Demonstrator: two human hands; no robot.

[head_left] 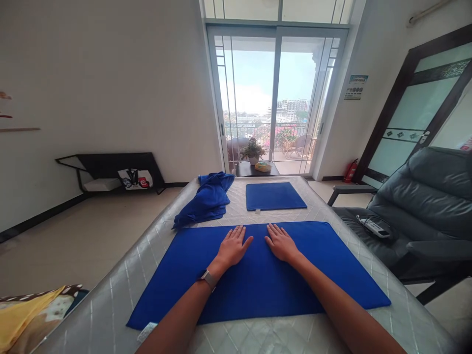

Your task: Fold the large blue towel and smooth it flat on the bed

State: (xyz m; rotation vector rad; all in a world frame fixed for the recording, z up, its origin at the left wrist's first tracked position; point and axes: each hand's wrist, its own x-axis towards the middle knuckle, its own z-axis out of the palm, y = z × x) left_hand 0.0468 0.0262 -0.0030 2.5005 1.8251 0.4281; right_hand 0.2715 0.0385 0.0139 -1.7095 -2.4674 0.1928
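A blue towel (258, 290) lies spread flat across the mattress, with a white label poking out at its near left corner. My left hand (233, 246) rests palm down near the towel's far edge, fingers stretched out. To its right, my right hand (280, 243) also lies flat on the cloth, fingers extended and the thumb pointing inward. Neither hand holds anything. Beyond them sits a blue towel folded into a rectangle (276, 195), a small white tag at its near edge. A crumpled heap of blue cloth (206, 201) lies at the far left of the mattress.
The quilted mattress (121, 295) fills the foreground. A dark recliner (424, 196) with a power strip (374, 227) on its seat stands at the right. Behind the mattress, a small table (241, 170) bears a potted plant (253, 151). Patterned bedding (33, 314) is at the lower left.
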